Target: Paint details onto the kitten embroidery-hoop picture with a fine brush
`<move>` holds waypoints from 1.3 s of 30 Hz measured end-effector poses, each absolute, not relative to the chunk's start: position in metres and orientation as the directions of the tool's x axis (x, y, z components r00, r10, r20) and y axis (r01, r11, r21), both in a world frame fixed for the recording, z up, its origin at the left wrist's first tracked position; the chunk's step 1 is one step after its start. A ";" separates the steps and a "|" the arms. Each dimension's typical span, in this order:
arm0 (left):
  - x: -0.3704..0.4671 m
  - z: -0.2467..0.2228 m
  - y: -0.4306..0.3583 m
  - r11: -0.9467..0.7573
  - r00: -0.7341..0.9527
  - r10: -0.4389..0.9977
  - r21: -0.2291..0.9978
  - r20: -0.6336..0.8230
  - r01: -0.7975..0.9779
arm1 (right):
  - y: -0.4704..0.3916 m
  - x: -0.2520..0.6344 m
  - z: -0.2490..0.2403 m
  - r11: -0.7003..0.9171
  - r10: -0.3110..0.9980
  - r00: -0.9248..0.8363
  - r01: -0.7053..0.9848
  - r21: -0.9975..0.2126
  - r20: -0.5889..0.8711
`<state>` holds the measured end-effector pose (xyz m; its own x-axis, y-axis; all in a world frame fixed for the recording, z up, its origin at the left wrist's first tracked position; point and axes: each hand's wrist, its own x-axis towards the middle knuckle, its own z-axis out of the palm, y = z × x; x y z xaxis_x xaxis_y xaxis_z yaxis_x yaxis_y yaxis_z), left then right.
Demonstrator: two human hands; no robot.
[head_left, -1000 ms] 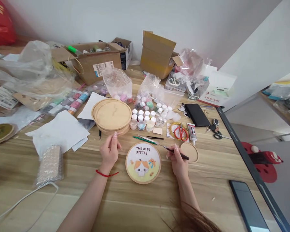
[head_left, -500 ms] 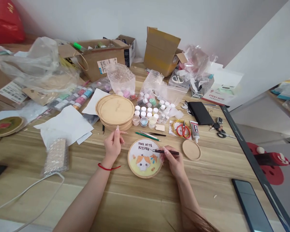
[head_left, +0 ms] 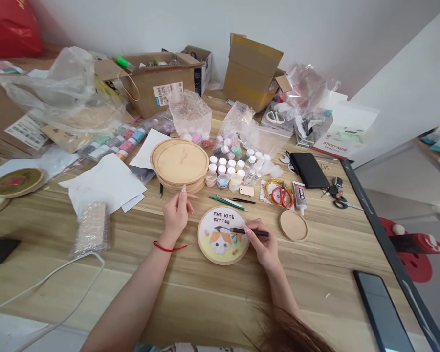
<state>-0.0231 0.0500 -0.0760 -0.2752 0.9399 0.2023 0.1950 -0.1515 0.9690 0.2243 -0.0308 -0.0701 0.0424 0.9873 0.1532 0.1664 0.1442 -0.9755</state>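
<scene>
A small round wooden-rimmed disc (head_left: 223, 252) lies on the table, with dark lettering "THE KITE KITTEN" above an orange and white cat's face. Over its right rim, my right hand (head_left: 261, 242) is closed around a black-handled palette knife (head_left: 254, 231). The thin metal neck and small flat tip reach across the disc, just above the cat's head. To the left of the disc, my left hand (head_left: 176, 212) is raised with thumb and forefinger pinched together. Whatever is in that pinch, if anything, is too small to make out.
Stacked wooden discs (head_left: 181, 161) stand behind my left hand. White-lidded jars (head_left: 230, 168), tweezers (head_left: 242, 200), red-handled snips (head_left: 283, 195), a glue tube (head_left: 299, 196) and an empty round tray (head_left: 294, 225) lie beyond the disc. A phone (head_left: 383, 313) rests at right; cardboard boxes (head_left: 251, 73) line the back.
The palette knife's tip has moved down from the lettering to just above the cat's head. The end of "KITTEN" now shows. My left hand keeps its pinch; the whole view has shifted slightly.
</scene>
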 end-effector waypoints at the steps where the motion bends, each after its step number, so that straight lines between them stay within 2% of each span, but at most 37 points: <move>1: -0.023 -0.075 0.050 -0.147 -0.277 0.940 0.970 0.197 0.193 | -0.031 0.224 -0.070 0.139 0.988 0.042 0.163 -0.977 0.148; 39: -0.023 -0.073 0.052 -0.104 -0.280 0.947 0.976 0.156 0.194 | -0.031 0.222 -0.067 0.051 0.997 0.040 0.167 -0.985 0.058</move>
<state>-0.0227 0.0516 -0.0732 -0.2798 0.9473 0.1561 0.1935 -0.1036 0.9756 0.2216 -0.0313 -0.0670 0.0404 0.9975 0.0582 0.1672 0.0507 -0.9846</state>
